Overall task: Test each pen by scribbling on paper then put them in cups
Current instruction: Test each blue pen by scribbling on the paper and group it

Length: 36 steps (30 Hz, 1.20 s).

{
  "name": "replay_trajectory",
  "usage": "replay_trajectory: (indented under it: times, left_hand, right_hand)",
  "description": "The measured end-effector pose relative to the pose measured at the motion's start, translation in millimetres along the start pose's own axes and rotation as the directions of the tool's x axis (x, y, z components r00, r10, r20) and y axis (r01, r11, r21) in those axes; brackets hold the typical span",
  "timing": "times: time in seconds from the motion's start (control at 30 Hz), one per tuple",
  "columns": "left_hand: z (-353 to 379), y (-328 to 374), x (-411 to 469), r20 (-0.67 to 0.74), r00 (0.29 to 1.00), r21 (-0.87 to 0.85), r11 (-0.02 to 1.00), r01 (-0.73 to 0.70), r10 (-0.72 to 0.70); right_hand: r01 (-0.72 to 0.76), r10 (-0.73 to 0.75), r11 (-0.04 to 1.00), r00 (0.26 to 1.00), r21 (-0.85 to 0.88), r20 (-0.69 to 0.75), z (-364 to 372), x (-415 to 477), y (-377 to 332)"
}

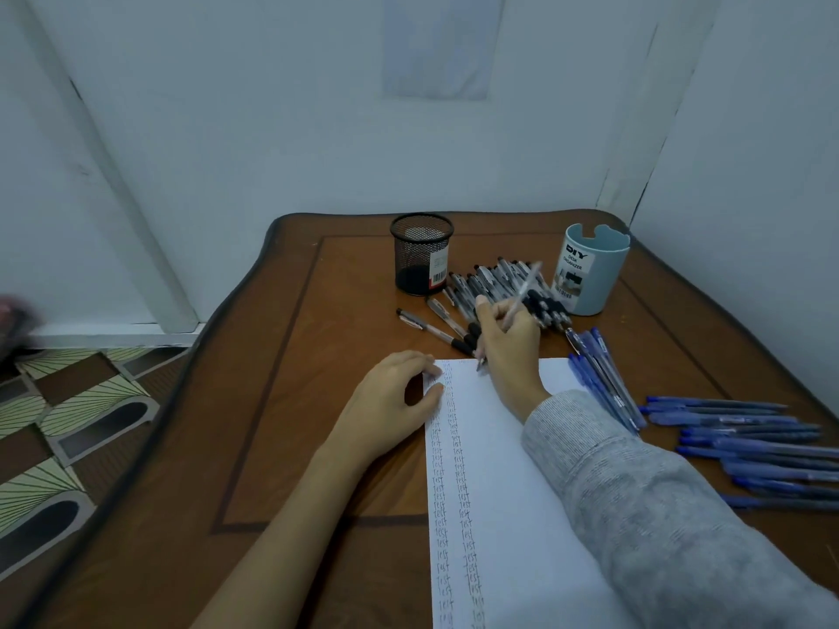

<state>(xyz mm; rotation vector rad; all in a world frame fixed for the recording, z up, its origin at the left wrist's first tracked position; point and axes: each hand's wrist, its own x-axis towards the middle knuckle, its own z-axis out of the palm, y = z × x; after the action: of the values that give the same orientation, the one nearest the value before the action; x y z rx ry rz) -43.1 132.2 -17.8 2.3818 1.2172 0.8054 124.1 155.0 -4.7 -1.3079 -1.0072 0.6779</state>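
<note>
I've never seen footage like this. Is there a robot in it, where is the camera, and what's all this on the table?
No machine here: these are a person's two bare hands, filmed by one wide-angle camera worn on the head. The right hand grips a clear-barrelled pen, its tip on a white sheet of paper lined with columns of the word "test". The left hand rests on the sheet's left edge. On the brown wooden table lie a heap of black pens and a spread of blue pens. Behind stand a black wire-mesh cup and a pale blue plastic cup.
</note>
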Motion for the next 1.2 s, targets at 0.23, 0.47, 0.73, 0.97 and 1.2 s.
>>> replay_trajectory:
  times: [0.23,0.47,0.73,0.97,1.2]
  left_hand:
    - [-6,12,-8,-0.289,0.957,0.139,0.989,0.039,0.003]
    - [-39,40,-54,-0.578,0.704,-0.313,0.909,0.277,-0.413]
    - [-112,37,-192,-0.679,0.314,-0.615,0.748,0.248,-0.663]
    - [-121,25,-332,-0.674,0.003,-0.707,0.646,0.288,-0.739]
    - [-86,17,-420,-0.604,-0.162,-0.777,0.532,0.337,-0.78]
  right_hand:
    - [-0.056,0.056,0.998,0.987,-0.002,0.151,0,-28,-19]
    - [-0.107,0.12,0.993,0.908,-0.055,0.4,18,-81,-49]
    - [-0.273,0.155,0.96,0.685,0.055,0.712,81,-203,-96]
    - [-0.021,-0.019,0.999,0.473,0.033,0.881,137,-336,-91]
    - [0.183,0.123,0.965,0.32,-0.189,0.939,143,-430,-9]
